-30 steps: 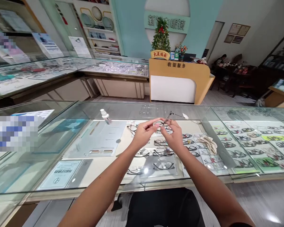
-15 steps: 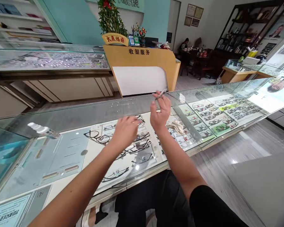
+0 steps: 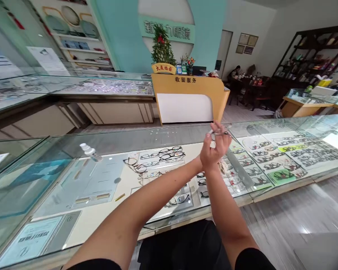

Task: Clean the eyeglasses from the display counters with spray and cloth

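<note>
Keep clear of the white bottle (image 3: 90,151) near the far edge of the glass counter (image 3: 101,213). Reaches the left hand (image 3: 202,164) behind the right wrist; cannot tell whether open or closed. Holds thin glasses (image 3: 220,132) in the curled fingers of the right hand (image 3: 214,152), over the far edge: best gripped lightly, lenses untouched.

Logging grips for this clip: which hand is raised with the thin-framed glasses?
The right hand, raised above the glass counter with the glasses at its fingers; the left forearm runs behind the right wrist, its hand largely hidden.
</note>
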`<state>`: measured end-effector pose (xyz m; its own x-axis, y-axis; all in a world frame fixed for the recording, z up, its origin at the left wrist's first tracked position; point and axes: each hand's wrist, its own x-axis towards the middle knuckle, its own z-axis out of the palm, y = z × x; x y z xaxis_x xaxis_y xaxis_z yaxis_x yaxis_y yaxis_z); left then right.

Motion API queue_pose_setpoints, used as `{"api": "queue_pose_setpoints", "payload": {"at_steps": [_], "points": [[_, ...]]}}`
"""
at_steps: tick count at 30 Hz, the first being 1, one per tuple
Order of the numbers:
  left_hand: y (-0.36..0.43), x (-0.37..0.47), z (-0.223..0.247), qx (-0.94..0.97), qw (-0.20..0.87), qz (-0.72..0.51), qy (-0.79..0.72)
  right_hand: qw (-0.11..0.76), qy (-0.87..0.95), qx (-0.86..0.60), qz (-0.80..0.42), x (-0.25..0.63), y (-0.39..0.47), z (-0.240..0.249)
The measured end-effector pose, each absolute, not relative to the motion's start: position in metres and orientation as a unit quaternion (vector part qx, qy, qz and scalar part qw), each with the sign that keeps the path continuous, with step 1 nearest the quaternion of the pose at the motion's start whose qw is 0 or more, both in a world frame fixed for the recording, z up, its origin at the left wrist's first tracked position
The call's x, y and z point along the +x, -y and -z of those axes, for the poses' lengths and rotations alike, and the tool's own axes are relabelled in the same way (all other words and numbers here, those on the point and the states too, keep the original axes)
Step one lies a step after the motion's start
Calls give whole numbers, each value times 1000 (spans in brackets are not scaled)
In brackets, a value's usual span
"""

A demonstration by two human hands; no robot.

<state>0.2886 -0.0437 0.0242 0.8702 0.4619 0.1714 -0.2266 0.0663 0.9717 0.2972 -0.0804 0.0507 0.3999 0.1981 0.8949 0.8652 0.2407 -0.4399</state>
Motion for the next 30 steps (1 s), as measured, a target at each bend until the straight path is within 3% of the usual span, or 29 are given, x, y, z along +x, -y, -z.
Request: {"api": "queue_pose_setpoints", "payload": {"at_steps": [5, 8, 11, 16, 22, 30], "points": [[18, 178, -42, 767, 449, -337, -310, 645, 452, -517, 335, 299, 80, -46], [25, 67, -51, 856, 155, -297, -394, 644, 477, -504, 322, 293, 74, -38], [43, -35, -50, 825, 9, -260, -501, 635, 517, -493, 294, 283, 66, -26], [59, -152, -21, 713, -5, -128, -690, 611, 571, -490, 246, 264, 60, -11], [67, -204, 14, 679, -8, -60, -731, 597, 599, -474, 245, 249, 56, 0], [1, -166, 4, 619, -29, -204, -758, 594, 602, -485, 224, 251, 46, 15]]}}
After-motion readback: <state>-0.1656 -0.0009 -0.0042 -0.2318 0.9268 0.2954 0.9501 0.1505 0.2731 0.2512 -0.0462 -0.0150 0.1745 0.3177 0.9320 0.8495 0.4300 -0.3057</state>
